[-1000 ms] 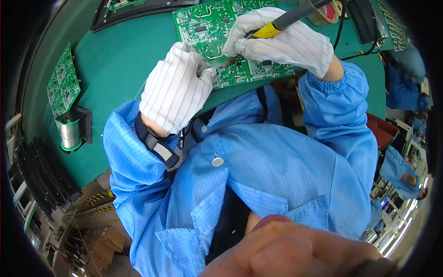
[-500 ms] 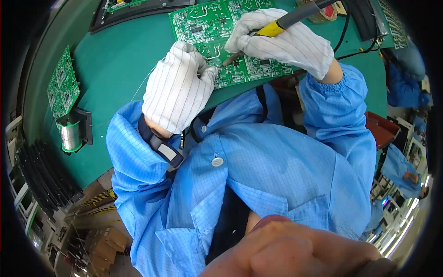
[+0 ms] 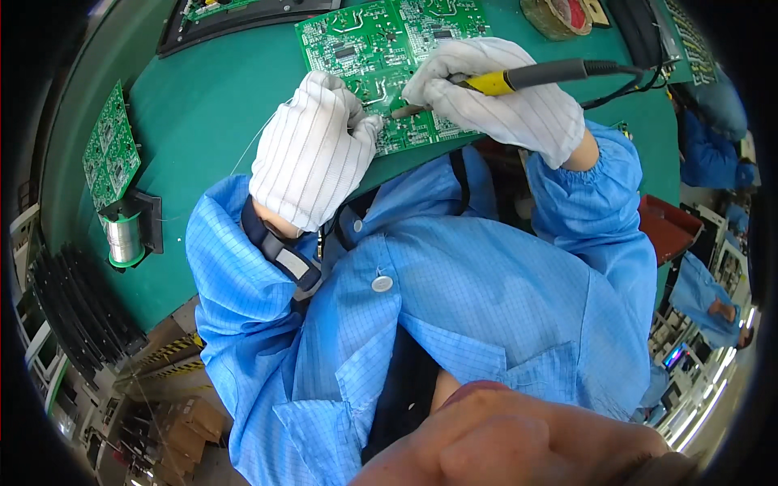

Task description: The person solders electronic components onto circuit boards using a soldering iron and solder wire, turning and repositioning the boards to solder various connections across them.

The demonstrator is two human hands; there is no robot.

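A green circuit board panel lies on the green work surface in front of me. My left hand, in a white striped glove, rests at the panel's near left with thumb and fingers pinched. Thin solder wire runs into this closed hand from its left side. My right hand, gloved the same way, is wrapped round a soldering iron with a yellow and dark grey handle. The iron's tip points left and reaches the board right beside my left fingertips; whether it touches cannot be seen.
A solder spool stands on a black holder at the left, beside another green board panel. At the back are a black tray and a round container. The iron's cable trails right, above a red bin.
My right hand has come slightly nearer to me, and the iron's handle has swung lower, lying flatter toward the right. The tip stays by my left fingertips. My left hand has hardly moved.
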